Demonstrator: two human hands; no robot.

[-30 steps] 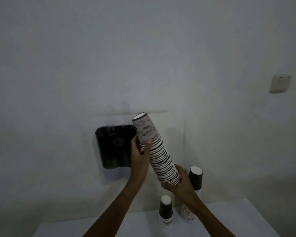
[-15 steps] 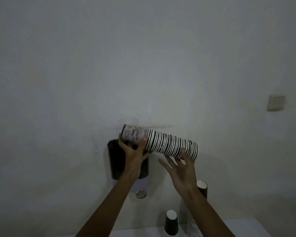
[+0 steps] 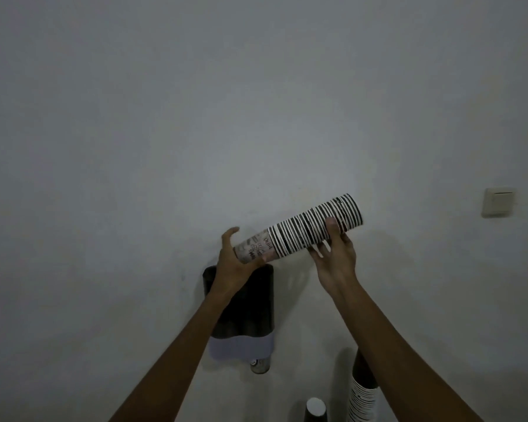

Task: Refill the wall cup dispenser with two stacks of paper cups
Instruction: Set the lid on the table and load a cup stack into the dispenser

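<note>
Both hands grip one cup stack (image 3: 302, 229) tilted just above the dispenser (image 3: 244, 303), left hand (image 3: 235, 263) steering the printed end down, right hand (image 3: 336, 254) cradling the striped end, likely for loading.

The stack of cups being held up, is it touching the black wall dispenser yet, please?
Cannot tell. In the head view the left hand covers where the cup stack's lower end meets the dispenser's top.
</note>
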